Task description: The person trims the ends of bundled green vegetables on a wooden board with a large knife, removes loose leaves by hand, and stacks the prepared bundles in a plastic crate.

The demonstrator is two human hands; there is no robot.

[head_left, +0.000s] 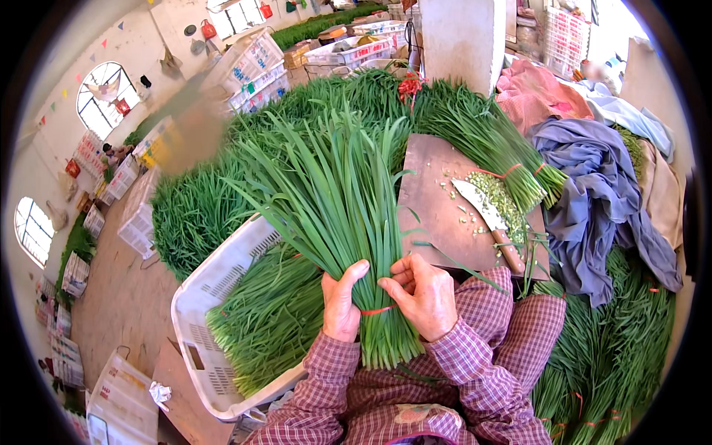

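Observation:
A bundle of garlic chives [345, 200] stands upright before me, leaf tips away and cut stems near my lap. A red band [377, 311] circles it near the stems. My left hand [341, 304] is wrapped round the bundle's left side, thumb across the front. Against its right side, my right hand [429, 300] is closed, with curled fingers and thumb at the edge leaves; what lies between the fingertips is partly hidden. To the right, a knife [482, 208] with a wooden handle rests on a brown board [437, 200], beside chopped stem ends [500, 196].
A white plastic crate [194, 297] with more chives stands at my left. Banded bundles [489, 141] lie across the board's far edge. Chives [200, 215] are heaped behind the crate. Grey-blue cloth [586, 185] drapes at the right, above more chives [615, 348]. A white pillar [463, 44] rises behind.

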